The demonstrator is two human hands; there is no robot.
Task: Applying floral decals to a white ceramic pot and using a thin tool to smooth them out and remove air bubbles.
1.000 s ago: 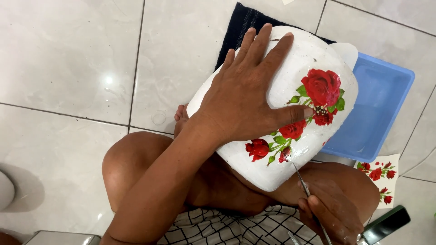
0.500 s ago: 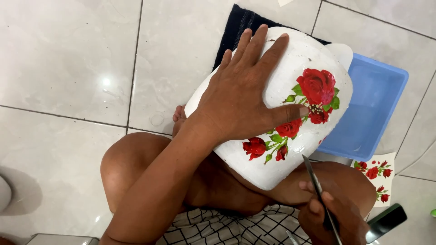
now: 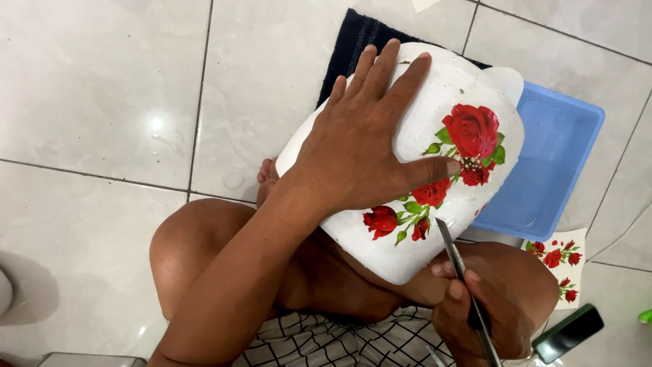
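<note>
White rounded pot [image 3: 435, 88] with red rose decals rests on my lap — my left hand [image 3: 360, 146] lies flat on it, fingers spread; my right hand [image 3: 479, 316] grips a thin blade [image 3: 456, 255] — tip at the pot's lower edge

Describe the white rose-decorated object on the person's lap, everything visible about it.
The white object is large and rounded, with a rough, matte, plaster-like surface. Red roses with green leaves run across it, the biggest near its upper right. It rests tilted on the person's lap, over a dark cloth and beside a blue tray. The left hand lies flat on it, fingers spread. The right hand holds a thin tool whose tip meets its lower edge near the small roses.
</note>
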